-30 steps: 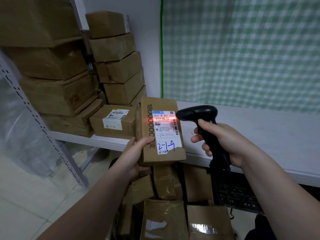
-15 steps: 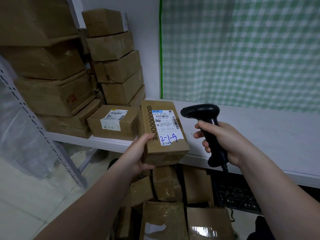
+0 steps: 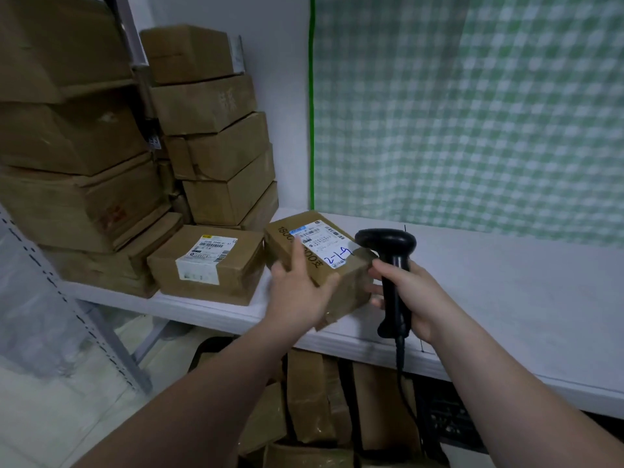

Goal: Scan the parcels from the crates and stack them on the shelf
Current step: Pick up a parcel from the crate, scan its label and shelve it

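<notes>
My left hand (image 3: 297, 292) grips a brown cardboard parcel (image 3: 332, 265) with a white label marked "2-1-9". The parcel lies label up on or just above the white shelf (image 3: 506, 285), right of a flat labelled box (image 3: 209, 261). My right hand (image 3: 417, 298) grips the handle of a black barcode scanner (image 3: 391, 258), whose head sits right beside the parcel's right edge. Fingertips of my right hand touch the parcel's right side. No red scan light shows.
Tall stacks of brown boxes (image 3: 216, 130) fill the shelf's left end, with larger boxes (image 3: 71, 184) further left. A green checked curtain (image 3: 472, 113) hangs behind the shelf. Below the shelf a dark crate (image 3: 445, 423) and several taped parcels (image 3: 314, 403) stand. A perforated metal upright (image 3: 74, 309) runs at left.
The red scan light on the label went out. My left hand carried the parcel forward and down, tilting it flat toward the shelf beside the labelled box. The scanner hand followed close to it.
</notes>
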{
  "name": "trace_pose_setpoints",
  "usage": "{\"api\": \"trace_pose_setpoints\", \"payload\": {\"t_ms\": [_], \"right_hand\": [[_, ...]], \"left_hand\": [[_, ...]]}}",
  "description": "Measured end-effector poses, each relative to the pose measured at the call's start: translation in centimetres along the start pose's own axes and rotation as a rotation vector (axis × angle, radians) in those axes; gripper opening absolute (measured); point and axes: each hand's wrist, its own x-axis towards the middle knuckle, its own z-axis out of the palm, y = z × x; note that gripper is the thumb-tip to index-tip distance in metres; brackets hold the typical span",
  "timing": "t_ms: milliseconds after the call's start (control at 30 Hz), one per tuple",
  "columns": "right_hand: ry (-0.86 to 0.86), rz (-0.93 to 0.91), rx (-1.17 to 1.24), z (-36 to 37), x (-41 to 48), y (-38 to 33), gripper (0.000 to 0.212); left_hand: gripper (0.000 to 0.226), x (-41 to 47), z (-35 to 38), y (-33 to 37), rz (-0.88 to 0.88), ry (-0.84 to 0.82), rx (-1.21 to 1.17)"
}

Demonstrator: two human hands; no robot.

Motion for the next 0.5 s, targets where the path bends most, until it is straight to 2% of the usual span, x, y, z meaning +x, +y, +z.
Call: {"api": "trace_pose_setpoints", "payload": {"t_ms": [67,133,200,500], "right_hand": [[-0.004,-0.01,0.024,-0.1,1.4,-0.3,0.01],[-0.004,-0.005,0.043,-0.2,2.8,-0.7,0.008],[0.02,0.004,0.049,-0.4,4.2,-1.0,0.007],[0.057,0.031,0.005,-1.3,9.1,-0.8,0.021]], "left_hand": [[0.077,0.6,0.1,0.5,0.184,0.029,0.258],[0.06,1.7,0.2,1.2,0.28,0.017,0.339],[0.053,3.8,0.3,1.6,0.332,0.005,0.408],[0.042,12.7,-1.9,2.2,0.284,0.134,0.926]]}}
